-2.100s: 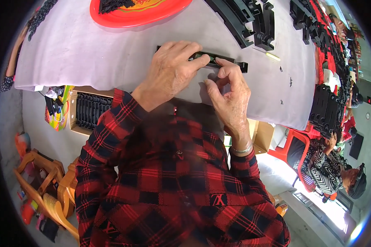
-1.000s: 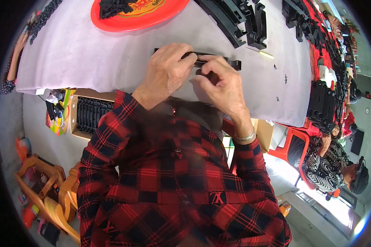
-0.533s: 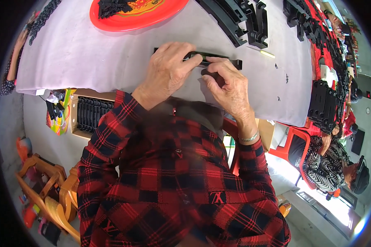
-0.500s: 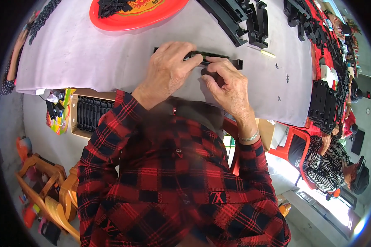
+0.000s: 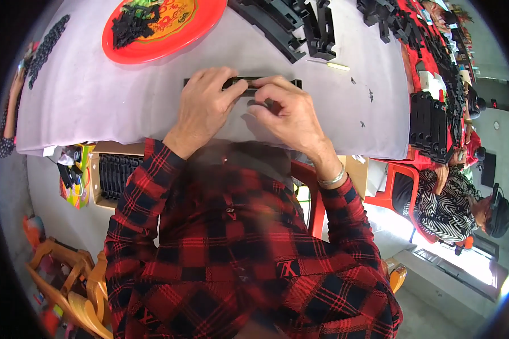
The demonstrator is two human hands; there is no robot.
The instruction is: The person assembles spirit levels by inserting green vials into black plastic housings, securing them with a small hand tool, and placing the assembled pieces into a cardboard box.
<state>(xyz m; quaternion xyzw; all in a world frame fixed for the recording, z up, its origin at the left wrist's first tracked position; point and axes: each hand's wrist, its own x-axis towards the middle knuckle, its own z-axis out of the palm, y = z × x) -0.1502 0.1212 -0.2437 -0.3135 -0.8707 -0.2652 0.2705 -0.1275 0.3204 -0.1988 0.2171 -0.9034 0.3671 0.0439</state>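
A long black plastic strip (image 5: 297, 84) lies crosswise on the cloth in front of me, its middle partly covered by my fingers. My left hand (image 5: 208, 97) is closed on the strip's left part, thumb and fingertips pressed to it. Curled inward, my right hand (image 5: 293, 111) has its index fingertip on the strip near the left thumb. Something dark (image 5: 272, 106) shows between the right thumb and fingers; I cannot make out what it is. Beyond the hands stands a red plate (image 5: 209, 29) with small black pieces (image 5: 131, 28) heaped on it.
Larger black plastic parts (image 5: 271, 28) lie at the far side, with a pale yellow stick (image 5: 338, 66) nearby. Small black scraps (image 5: 371, 95) dot the cloth (image 5: 345, 133) at right. Below its left edge is a box (image 5: 96, 178) of black parts. Another person (image 5: 441, 212) sits at right.
The view has shifted, so the table things sit farther left and lower, and more of the plate shows. Both hands stay at the strip, with only slight finger movement.
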